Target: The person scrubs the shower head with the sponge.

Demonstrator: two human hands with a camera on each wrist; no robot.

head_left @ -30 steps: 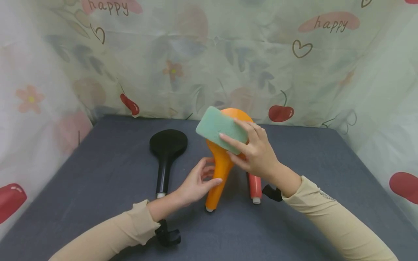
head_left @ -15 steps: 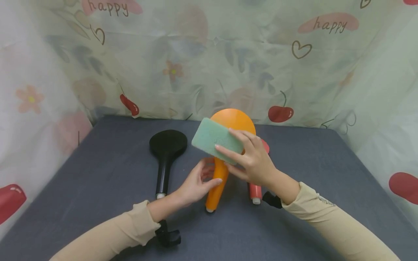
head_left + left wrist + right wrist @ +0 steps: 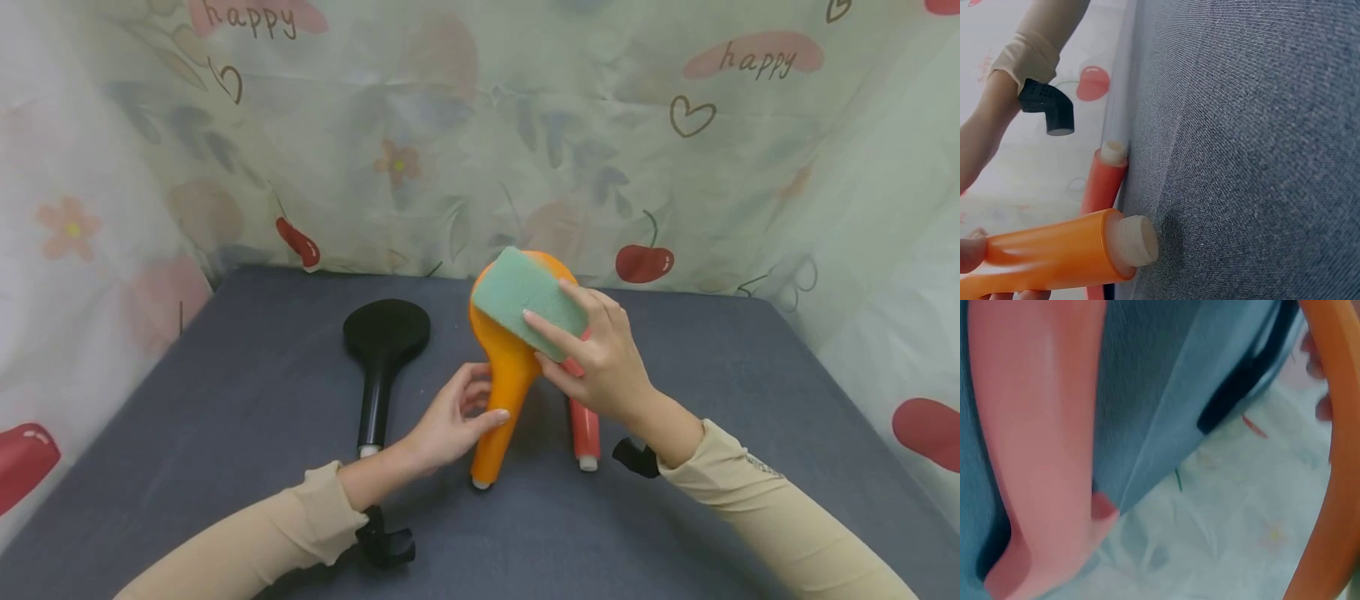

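An orange handheld shower head [image 3: 508, 379] is held tilted up from the dark table, its face end higher than its handle. My left hand [image 3: 453, 421] grips the handle, thumb in front and fingers behind. A pale green sponge [image 3: 527, 302] lies across the front of the round head. My right hand [image 3: 600, 358] pinches the sponge at its right side. In the left wrist view, the handle's white threaded end [image 3: 1138, 240] is just over the cloth. The orange handle [image 3: 1341, 425] curves down the right side of the right wrist view, left-hand fingers behind it.
A black shower head [image 3: 386, 333] lies on the dark cloth-covered table [image 3: 247, 400] to the left. Behind my right hand lies a red shower head [image 3: 586, 429], partly hidden. Patterned curtains [image 3: 450, 125] enclose the back and sides. Black wrist mounts [image 3: 386, 542] show at both cuffs.
The sponge in my right hand slid down and left over the orange shower head, then back up and right. The shower head turned slightly; my left hand kept its grip.
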